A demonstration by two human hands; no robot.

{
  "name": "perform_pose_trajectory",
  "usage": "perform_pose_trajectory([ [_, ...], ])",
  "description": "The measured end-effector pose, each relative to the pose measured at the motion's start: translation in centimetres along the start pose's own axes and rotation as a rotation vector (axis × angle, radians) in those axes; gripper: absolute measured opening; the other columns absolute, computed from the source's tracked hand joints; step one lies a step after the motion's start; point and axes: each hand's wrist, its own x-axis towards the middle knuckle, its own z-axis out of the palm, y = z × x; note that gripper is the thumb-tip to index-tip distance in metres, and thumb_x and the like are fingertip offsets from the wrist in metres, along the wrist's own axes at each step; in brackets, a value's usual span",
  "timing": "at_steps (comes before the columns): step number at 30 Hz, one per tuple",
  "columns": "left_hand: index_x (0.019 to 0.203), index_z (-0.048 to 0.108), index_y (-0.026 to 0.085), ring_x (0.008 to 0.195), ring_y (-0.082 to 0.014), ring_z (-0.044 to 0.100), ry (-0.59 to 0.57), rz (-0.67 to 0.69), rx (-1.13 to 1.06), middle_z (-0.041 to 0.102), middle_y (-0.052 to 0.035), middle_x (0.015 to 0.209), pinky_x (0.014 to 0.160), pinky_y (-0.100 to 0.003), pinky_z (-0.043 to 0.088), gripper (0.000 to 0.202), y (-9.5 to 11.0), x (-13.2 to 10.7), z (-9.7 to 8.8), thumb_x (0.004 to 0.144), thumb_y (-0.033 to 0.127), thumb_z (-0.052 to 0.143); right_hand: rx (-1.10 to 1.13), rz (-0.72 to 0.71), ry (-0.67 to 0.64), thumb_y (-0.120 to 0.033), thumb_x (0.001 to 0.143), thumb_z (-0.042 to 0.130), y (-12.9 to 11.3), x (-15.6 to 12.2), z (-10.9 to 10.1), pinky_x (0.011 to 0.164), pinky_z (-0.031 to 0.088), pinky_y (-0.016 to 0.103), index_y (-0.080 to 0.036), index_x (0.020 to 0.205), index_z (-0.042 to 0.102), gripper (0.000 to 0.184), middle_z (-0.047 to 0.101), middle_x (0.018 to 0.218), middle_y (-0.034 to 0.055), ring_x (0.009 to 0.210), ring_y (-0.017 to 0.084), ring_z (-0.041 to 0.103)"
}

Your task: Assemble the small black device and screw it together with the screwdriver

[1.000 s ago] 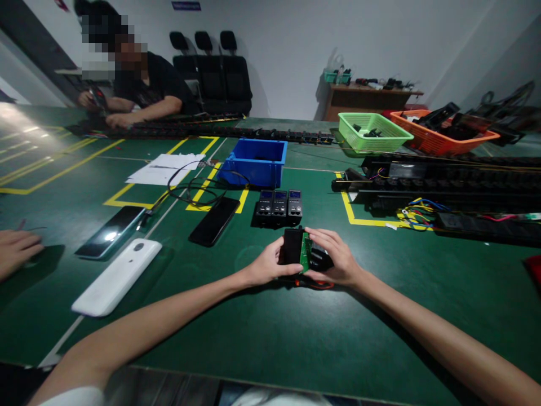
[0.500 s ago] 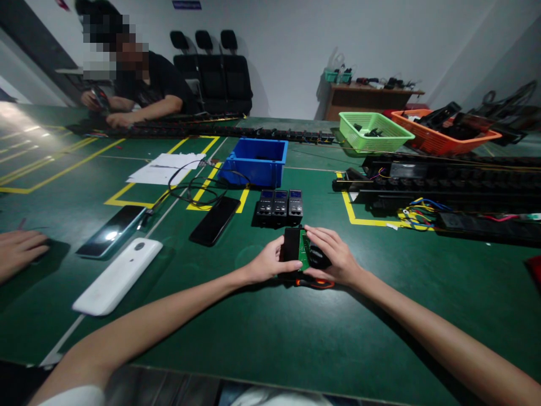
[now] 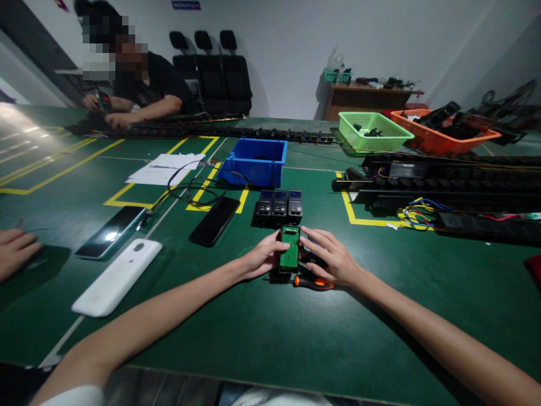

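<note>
My left hand point(image 3: 264, 255) grips a black housing with a green circuit board point(image 3: 290, 256) lying in it, its thumb resting on the board. My right hand point(image 3: 332, 256) is at the housing's right edge, fingers apart; whether the fingertips touch it I cannot tell. Something dark shows beneath the right fingers, too hidden to name. Just below the hands, a screwdriver point(image 3: 315, 283) with an orange and black handle lies on the table. Three black modules point(image 3: 279, 207) with blue tops stand in a row beyond the housing.
A blue bin point(image 3: 253, 172), a black phone point(image 3: 214, 221), another phone point(image 3: 110, 232) on a cable and a white device point(image 3: 118, 276) lie leftward. Green point(image 3: 376, 141) and orange baskets point(image 3: 448, 144) stand far right, behind black rails point(image 3: 443, 180). Another person's hand point(image 3: 19, 251) rests left; a co-worker point(image 3: 147, 90) sits opposite.
The green board, earlier tilted between both hands beside the black housing, now lies face up in the housing. My right fingers have spread, and more of the screwdriver shows.
</note>
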Motion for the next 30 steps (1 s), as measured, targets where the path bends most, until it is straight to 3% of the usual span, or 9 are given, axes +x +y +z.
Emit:
perform_pose_trajectory([
  [8,0.124,0.052,0.02,0.095,-0.022,0.068,0.036,-0.035,-0.057,0.067,-0.0101,0.111,0.088,-0.036,0.05,0.047,0.02,0.12,-0.16,0.078,0.017,0.065,0.0,0.006,-0.035,-0.026,0.088,0.055,-0.05,0.14,0.05,0.102,0.044,0.051,-0.017,0.144,0.037,0.059,0.038,0.149,0.0164,0.129,0.029,0.043],
  [30,0.114,0.057,0.017,0.084,-0.0158,0.067,0.126,-0.047,-0.088,0.068,-0.0071,0.103,0.083,-0.03,0.049,0.039,0.37,0.05,0.54,0.076,0.014,0.067,0.073,-0.063,-0.086,-0.03,0.091,0.05,0.09,0.05,-0.19,0.099,0.045,0.05,-0.018,0.142,0.038,0.054,0.043,0.145,0.0163,0.126,0.028,0.047],
])
